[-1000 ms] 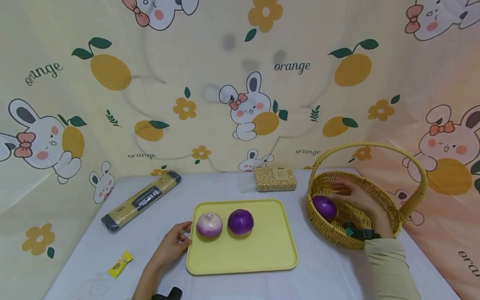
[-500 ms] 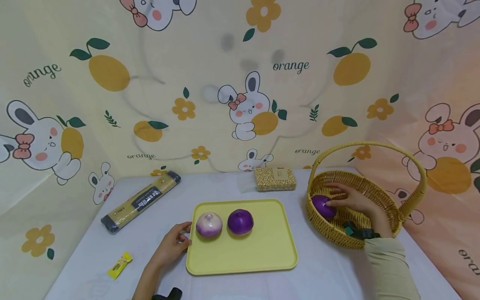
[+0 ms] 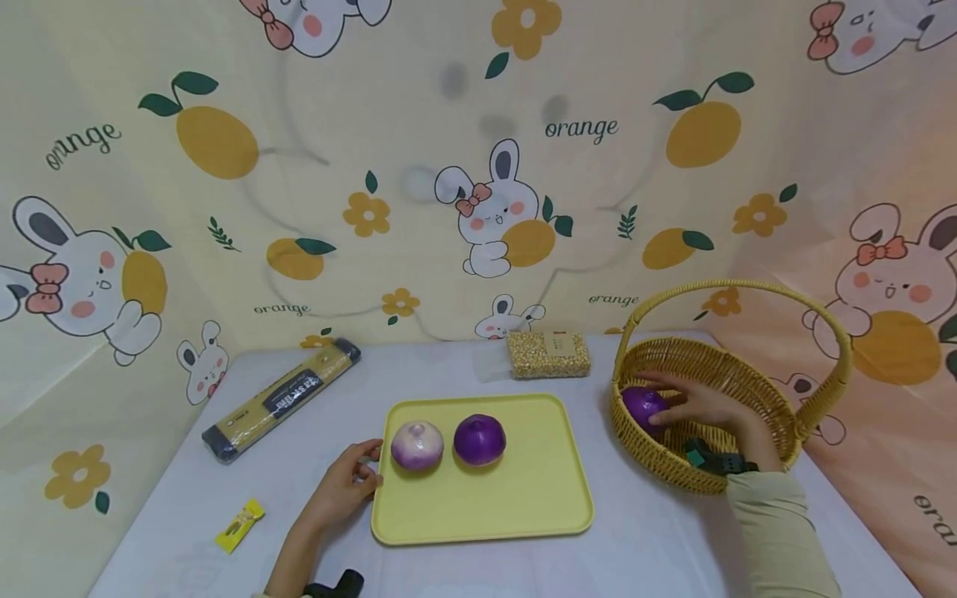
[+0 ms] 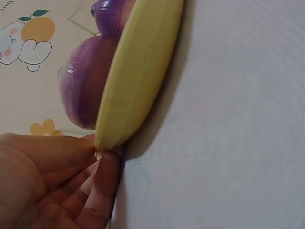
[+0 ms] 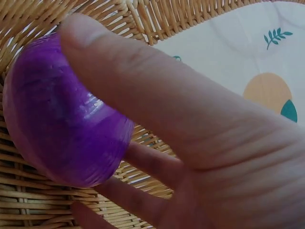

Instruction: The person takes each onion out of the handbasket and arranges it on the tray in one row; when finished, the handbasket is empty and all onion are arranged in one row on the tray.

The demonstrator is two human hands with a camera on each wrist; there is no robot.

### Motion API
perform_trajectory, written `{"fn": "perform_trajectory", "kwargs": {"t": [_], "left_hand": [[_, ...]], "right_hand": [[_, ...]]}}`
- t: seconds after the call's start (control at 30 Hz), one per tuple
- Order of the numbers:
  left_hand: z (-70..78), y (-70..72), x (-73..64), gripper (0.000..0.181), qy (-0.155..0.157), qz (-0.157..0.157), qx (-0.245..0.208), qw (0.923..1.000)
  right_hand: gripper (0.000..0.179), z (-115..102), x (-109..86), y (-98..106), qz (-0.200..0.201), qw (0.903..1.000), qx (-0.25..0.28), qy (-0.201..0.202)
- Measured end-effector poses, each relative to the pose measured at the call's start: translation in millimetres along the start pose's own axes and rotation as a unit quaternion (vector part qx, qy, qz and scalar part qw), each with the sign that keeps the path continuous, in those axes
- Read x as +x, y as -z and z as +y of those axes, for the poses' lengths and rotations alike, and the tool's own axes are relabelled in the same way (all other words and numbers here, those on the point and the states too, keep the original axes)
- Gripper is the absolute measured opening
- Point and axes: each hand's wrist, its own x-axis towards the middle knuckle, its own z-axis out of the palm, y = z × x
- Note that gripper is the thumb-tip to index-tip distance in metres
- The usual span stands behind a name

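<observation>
My left hand [image 3: 345, 488] pinches the left rim of a yellow tray [image 3: 516, 507], thumb above and fingers below in the left wrist view. On the tray sit a pale purple-white onion [image 3: 416, 446] and a deep purple onion [image 3: 479, 441]. Over at the right, my right hand [image 3: 706, 405] reaches inside a wicker basket [image 3: 665, 469] and grips another purple onion [image 3: 641, 407] by its left wall. Up close in the right wrist view, the thumb lies across this onion [image 5: 62, 119] while the other fingers curl along its far side, partly hidden.
A long gold packet with dark ends [image 3: 284, 401] lies at the back left. Behind the tray is a clear bag of yellowish grains [image 3: 549, 355]. A small yellow wrapped sachet [image 3: 241, 526] lies at the front left. The basket's tall handle [image 3: 736, 288] arches over my right hand.
My right hand has moved left and down onto the onion in the basket, and its thumb and fingers have closed round it. The left hand stays at the tray's rim.
</observation>
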Motion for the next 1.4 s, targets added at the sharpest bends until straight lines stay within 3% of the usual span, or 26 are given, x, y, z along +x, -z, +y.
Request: {"fn": "perform_trajectory", "kwargs": {"t": [0.17,0.83,1.1,1.4], "left_hand": [[1.2,0.0,-0.7,0.051,0.003,0.0,-0.004,1.0],[-1.3,0.1,-0.2,0.051,-0.002,-0.001,-0.006,1.0],[-3.6,0.4,1.9,0.05,-0.002,0.004,0.005,1.0],[-4.1,0.9,0.0,0.051,-0.008,0.003,-0.005,1.0]], "right_hand": [[0.076,0.8,0.8,-1.0,-0.012,0.9994,-0.029,0.017],[0.081,2.2,0.1,-0.4,-0.064,0.9966,0.038,-0.035],[0.079,0.2,-0.5,1.3,-0.065,0.9972,0.027,-0.023],[0.076,-1.1,-1.9,3.7,-0.03,0.9994,-0.003,-0.017]]}}
